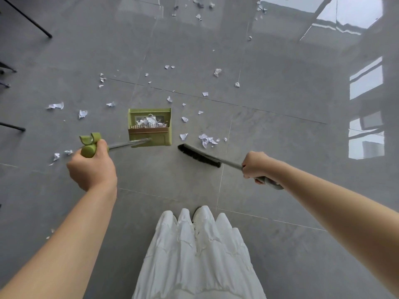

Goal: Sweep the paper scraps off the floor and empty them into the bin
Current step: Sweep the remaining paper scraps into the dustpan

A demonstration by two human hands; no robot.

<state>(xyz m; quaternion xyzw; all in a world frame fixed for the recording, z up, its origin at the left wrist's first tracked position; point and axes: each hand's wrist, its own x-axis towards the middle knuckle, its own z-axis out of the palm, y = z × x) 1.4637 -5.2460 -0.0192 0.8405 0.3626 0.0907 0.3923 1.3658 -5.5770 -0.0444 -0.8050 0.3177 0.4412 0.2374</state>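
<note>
My left hand (92, 167) grips the green top of a long-handled green dustpan (150, 127) standing on the grey floor ahead of me. White paper scraps lie inside its box. My right hand (255, 166) grips the grey handle of a broom whose black bristle head (198, 156) rests on the floor just right of the dustpan. A small heap of paper scraps (206, 139) lies just beyond the bristles. Several more scraps are scattered to the left (56, 105) and farther off (217, 72). No bin is in view.
Black furniture legs (48, 35) stand along the left edge. My white skirt and shoes (197, 251) fill the bottom middle. The glossy tiled floor reflects windows on the right (366, 83).
</note>
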